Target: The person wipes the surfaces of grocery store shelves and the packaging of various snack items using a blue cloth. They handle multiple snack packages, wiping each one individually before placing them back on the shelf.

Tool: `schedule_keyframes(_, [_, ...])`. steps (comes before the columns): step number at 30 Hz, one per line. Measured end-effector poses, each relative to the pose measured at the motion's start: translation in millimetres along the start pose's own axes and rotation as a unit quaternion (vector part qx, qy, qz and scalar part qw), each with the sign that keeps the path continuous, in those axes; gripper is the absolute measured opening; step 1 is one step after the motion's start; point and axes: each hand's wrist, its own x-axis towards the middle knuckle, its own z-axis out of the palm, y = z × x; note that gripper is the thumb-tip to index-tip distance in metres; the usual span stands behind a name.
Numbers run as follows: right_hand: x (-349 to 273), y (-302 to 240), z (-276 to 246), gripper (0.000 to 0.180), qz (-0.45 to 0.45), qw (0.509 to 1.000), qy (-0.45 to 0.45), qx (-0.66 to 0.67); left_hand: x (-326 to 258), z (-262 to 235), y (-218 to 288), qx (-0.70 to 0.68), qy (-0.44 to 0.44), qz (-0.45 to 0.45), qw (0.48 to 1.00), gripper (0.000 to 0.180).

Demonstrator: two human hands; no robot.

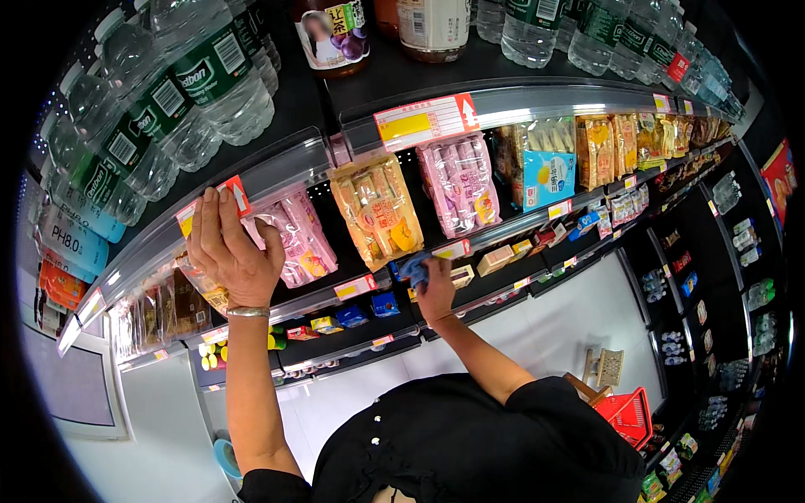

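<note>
In the head view, the left hand (226,251) is up at the front edge of a shelf rail (293,168). Its fingers (220,210) pinch a small red and yellow price tag (220,201) that sits on the rail. The tag's long side runs along the rail, tilted up to the right. A silver bracelet (248,312) circles that wrist.

The right hand (434,289) is lower, at the next shelf edge. It is closed around a blue cloth (412,270) (bunched up, so its shape is hard to tell). The cloth touches the rail just beside another price tag (453,249).

Between the two hands hang a pink snack bag (298,239) and an orange biscuit bag (377,210). Another pink bag (459,183) hangs to the right. The pink snack bag is just behind the left hand. Big water bottles (168,101) stand on the shelf above. Small boxes (495,260) sit near the right hand. A red shopping basket (627,415) is on the floor, well apart from both hands.
</note>
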Motion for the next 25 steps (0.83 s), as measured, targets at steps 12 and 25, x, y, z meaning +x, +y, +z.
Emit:
schedule_keyframes(12, [41.4,72.4,-54.7,0.051,-0.042,0.994,0.045,-0.09,2.1,-4.2,5.0,0.012,-0.018,-0.009,1.0,0.057])
schedule_keyframes(25, [8.7,41.7,-7.6,0.051,-0.11,0.991,-0.053,0.062,6.1,-30.0,-5.3,0.003,-0.059,-0.04,0.997,0.071])
